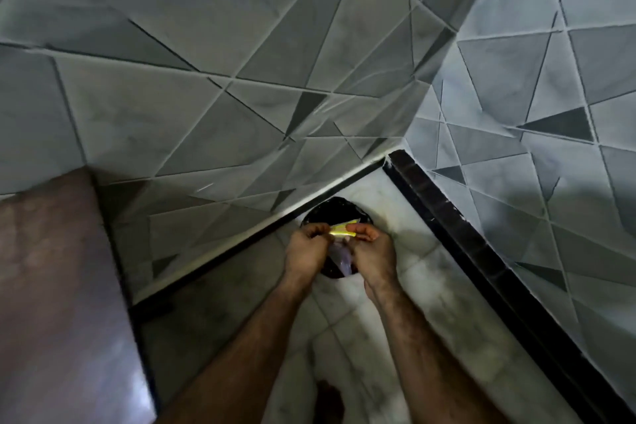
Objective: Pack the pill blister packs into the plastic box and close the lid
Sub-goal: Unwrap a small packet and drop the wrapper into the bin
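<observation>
Brown wooden cabinet side [65, 286] fills the 8 o'clock part of the view, blurred. Above and behind it, grey wall tiles [192, 86] w/ triangle pattern run across the top; a second tiled wall sits at 3 o'clock. White marble floor [413, 286] in the corner between them, edged by a black skirting strip [481, 251] on the right.

Left hand [306, 248], just below centre, is curled w/ fingertips pinched on the left end of a thin yellow blister pack [340, 230]. Right hand [371, 251], just beside it at 3 o'clock of the left, is curled the same way, pinching the pack's right end. Pack is held level between both hands, above a round black container [330, 210] that sits on the floor in the corner, approx. 12 o'clock of the hands. Something pale and translucent [339, 255] shows between the wrists inside the black shape; can't tell what it is. Both forearms bare, reaching in from 6 o'clock.
</observation>
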A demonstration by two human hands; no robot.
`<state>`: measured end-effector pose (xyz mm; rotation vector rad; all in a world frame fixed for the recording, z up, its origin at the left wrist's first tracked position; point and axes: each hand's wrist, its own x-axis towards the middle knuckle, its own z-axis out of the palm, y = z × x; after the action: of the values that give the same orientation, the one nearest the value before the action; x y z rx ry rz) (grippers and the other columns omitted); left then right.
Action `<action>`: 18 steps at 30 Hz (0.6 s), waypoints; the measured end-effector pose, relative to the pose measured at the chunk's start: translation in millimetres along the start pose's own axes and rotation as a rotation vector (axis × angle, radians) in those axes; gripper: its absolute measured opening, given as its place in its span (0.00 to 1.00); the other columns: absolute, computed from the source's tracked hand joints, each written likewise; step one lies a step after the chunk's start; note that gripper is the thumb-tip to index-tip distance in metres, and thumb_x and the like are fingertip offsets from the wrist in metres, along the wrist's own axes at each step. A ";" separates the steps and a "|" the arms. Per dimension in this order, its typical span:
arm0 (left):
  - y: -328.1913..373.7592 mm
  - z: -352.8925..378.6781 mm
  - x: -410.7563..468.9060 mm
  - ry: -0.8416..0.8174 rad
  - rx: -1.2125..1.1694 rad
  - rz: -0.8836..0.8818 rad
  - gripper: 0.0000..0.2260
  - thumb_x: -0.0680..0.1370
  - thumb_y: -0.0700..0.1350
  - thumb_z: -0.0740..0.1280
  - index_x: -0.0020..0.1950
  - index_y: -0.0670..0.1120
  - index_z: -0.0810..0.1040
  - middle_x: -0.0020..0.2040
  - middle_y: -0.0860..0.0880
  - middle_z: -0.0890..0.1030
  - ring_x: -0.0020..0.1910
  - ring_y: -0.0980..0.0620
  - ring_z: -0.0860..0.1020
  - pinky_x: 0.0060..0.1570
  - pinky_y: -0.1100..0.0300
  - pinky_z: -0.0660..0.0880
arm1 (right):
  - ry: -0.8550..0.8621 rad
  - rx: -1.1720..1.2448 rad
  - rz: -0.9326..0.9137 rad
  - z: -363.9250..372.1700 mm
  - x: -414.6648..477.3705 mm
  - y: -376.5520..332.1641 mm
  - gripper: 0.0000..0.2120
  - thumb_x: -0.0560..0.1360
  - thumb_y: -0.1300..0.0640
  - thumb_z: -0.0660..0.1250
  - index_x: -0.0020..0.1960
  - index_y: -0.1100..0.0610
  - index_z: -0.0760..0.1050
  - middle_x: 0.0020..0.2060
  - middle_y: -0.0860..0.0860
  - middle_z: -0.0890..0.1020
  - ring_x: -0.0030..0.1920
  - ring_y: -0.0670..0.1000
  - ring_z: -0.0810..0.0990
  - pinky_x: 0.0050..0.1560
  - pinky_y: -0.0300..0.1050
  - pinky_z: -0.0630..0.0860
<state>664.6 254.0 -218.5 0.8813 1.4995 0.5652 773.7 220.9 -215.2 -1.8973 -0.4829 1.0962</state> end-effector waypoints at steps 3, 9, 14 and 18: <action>-14.5 23.3 41.3 -0.037 -0.027 -0.051 0.11 0.73 0.34 0.66 0.35 0.47 0.82 0.37 0.48 0.81 0.43 0.47 0.79 0.53 0.51 0.77 | 0.013 -0.026 0.045 5.7 54.5 33.9 0.10 0.69 0.70 0.68 0.43 0.59 0.83 0.44 0.58 0.86 0.47 0.58 0.84 0.54 0.53 0.81; -63.3 53.0 121.1 -0.075 -0.029 -0.198 0.11 0.75 0.31 0.63 0.39 0.45 0.80 0.39 0.45 0.80 0.44 0.46 0.78 0.50 0.55 0.75 | 0.002 -0.112 0.133 24.6 139.1 99.0 0.08 0.69 0.68 0.69 0.41 0.55 0.81 0.41 0.56 0.85 0.45 0.57 0.82 0.53 0.55 0.81; -79.5 65.7 159.0 -0.186 -0.045 -0.264 0.16 0.72 0.34 0.66 0.57 0.46 0.78 0.53 0.43 0.83 0.52 0.47 0.80 0.58 0.52 0.77 | -0.062 -0.146 0.154 42.4 202.4 146.6 0.07 0.64 0.56 0.70 0.37 0.44 0.80 0.47 0.54 0.86 0.50 0.58 0.84 0.56 0.58 0.80; -77.4 71.7 175.1 -0.218 -0.030 -0.251 0.16 0.72 0.39 0.66 0.59 0.50 0.75 0.55 0.46 0.80 0.56 0.46 0.79 0.65 0.50 0.72 | -0.051 -0.140 0.156 41.4 216.7 140.5 0.13 0.70 0.51 0.67 0.53 0.50 0.82 0.53 0.54 0.85 0.53 0.59 0.82 0.58 0.59 0.78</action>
<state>725.9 336.9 -394.9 0.6951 1.3726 0.2963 843.2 311.0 -450.7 -2.0606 -0.4564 1.2432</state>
